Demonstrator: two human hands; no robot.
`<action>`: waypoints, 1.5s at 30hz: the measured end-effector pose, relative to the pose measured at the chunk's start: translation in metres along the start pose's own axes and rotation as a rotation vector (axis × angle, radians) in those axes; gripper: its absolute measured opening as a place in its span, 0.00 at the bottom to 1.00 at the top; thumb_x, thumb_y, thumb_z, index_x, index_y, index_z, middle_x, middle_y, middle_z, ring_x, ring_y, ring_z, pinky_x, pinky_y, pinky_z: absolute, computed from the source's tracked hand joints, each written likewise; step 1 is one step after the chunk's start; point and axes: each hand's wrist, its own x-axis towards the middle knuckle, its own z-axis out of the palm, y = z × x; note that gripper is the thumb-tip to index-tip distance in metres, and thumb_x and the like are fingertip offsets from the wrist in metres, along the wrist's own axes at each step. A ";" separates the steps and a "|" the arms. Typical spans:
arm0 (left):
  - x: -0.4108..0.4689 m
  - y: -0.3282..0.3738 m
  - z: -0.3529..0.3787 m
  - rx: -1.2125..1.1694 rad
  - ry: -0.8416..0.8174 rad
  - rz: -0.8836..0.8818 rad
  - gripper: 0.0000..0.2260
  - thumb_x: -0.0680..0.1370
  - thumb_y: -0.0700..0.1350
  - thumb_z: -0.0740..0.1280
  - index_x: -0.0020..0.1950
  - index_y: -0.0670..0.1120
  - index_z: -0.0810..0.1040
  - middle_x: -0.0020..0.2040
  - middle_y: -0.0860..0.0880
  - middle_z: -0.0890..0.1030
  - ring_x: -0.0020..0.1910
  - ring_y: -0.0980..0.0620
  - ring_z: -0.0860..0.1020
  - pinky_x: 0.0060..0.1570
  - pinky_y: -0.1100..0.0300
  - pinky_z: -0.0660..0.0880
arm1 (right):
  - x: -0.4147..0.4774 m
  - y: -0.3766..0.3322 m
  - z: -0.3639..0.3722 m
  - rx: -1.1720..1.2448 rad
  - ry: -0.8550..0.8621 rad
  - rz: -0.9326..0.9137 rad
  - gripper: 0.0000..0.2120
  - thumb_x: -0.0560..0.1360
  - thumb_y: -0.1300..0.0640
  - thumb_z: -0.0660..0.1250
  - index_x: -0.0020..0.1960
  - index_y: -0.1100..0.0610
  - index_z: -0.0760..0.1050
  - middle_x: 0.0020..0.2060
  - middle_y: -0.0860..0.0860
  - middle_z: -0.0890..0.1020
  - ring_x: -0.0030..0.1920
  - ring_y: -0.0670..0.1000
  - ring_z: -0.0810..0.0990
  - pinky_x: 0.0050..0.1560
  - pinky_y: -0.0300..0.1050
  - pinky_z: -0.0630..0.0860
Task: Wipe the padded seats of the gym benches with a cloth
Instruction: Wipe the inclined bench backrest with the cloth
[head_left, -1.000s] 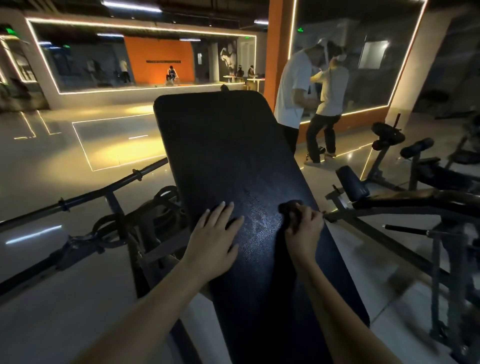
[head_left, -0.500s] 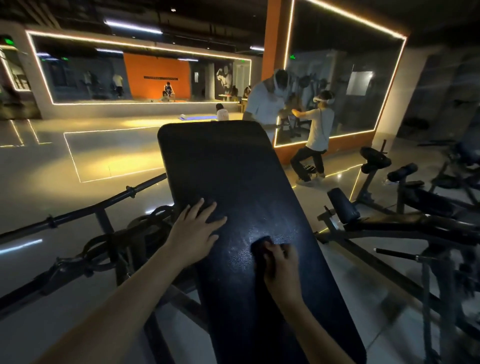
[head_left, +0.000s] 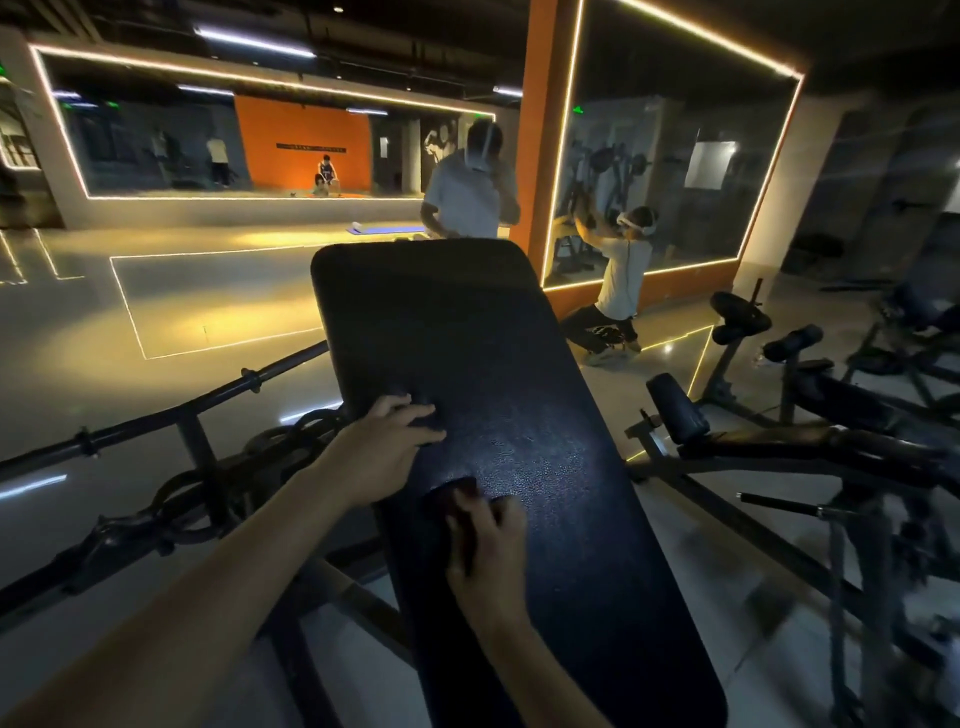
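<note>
A long black padded bench slopes up and away from me through the middle of the view. My left hand lies flat on its left edge with fingers spread. My right hand grips a small dark cloth and presses it onto the pad near the lower left of the bench. Most of the cloth is hidden under my fingers.
A barbell on a rack with weight plates stands left of the bench. More benches with roller pads crowd the right side. Two people stand and crouch beyond the bench by a mirrored wall. Open floor lies at far left.
My right hand has dragged the cloth down and to the left across the pad. The view has tilted up a little, and my left hand stays on the bench's left edge.
</note>
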 end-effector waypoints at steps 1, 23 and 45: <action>0.002 0.000 -0.002 0.000 0.018 0.004 0.19 0.83 0.42 0.58 0.72 0.55 0.72 0.77 0.55 0.62 0.76 0.51 0.54 0.70 0.55 0.65 | -0.010 -0.010 0.007 0.008 -0.034 -0.061 0.17 0.75 0.60 0.67 0.63 0.49 0.73 0.47 0.49 0.67 0.47 0.49 0.70 0.49 0.36 0.69; -0.006 -0.039 -0.018 0.040 -0.012 0.011 0.24 0.81 0.54 0.62 0.77 0.57 0.64 0.81 0.51 0.50 0.79 0.52 0.45 0.75 0.52 0.56 | 0.070 0.030 -0.011 -0.046 0.285 0.298 0.15 0.77 0.57 0.69 0.63 0.49 0.80 0.45 0.50 0.69 0.44 0.51 0.74 0.46 0.33 0.66; 0.032 -0.033 -0.024 0.025 -0.038 -0.002 0.28 0.78 0.56 0.67 0.77 0.57 0.63 0.81 0.51 0.47 0.79 0.53 0.44 0.74 0.57 0.51 | 0.149 0.117 -0.067 -0.096 0.387 0.535 0.18 0.76 0.61 0.62 0.63 0.54 0.79 0.54 0.58 0.72 0.53 0.57 0.75 0.55 0.41 0.68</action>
